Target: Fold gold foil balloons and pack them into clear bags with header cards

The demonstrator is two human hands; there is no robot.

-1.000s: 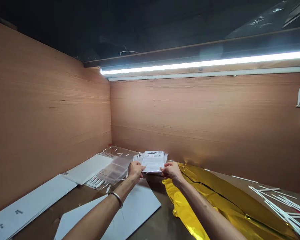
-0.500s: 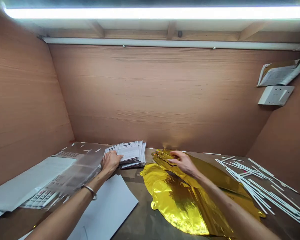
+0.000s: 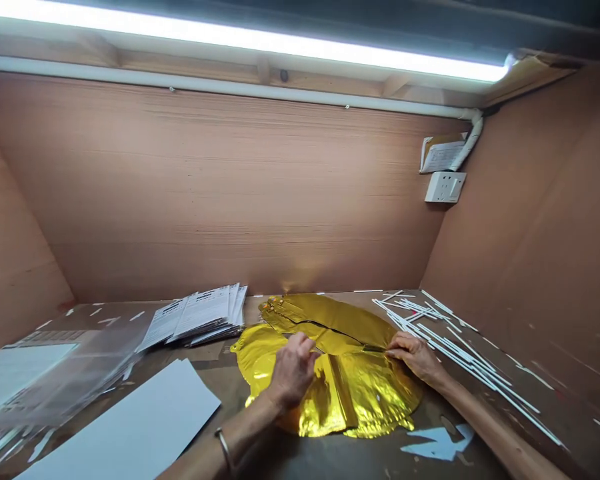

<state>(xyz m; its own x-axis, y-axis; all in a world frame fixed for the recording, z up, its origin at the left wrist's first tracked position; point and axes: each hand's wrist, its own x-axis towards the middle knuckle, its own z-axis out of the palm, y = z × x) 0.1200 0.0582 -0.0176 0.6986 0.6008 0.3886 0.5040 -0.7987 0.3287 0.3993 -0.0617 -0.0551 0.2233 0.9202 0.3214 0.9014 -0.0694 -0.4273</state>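
A flat, shiny gold foil balloon (image 3: 375, 393) lies on the brown table in front of me, its surface creased and folded. More gold foil (image 3: 330, 310) with small tabs at its left end lies behind it. My right hand (image 3: 415, 357) pinches the balloon's right edge between thumb and fingers. Over the middle-left of the foil is my left hand (image 3: 295, 370), fingers curled closed; its fingertips are turned away, so what they grip is hidden. A metal bangle circles the left wrist.
Printed paper slips (image 3: 205, 313) are stacked at the back left. White sheets (image 3: 130, 420) and clear plastic sleeves (image 3: 95, 367) lie left. Thin white sticks (image 3: 460, 353) spread along the right; a cut pale scrap (image 3: 440, 443) sits front right. A socket (image 3: 445, 187) hangs on the wall.
My view has turned right. My left hand has left the paper slips and come over the foil. My right hand has moved from the foil's back left to its right edge.
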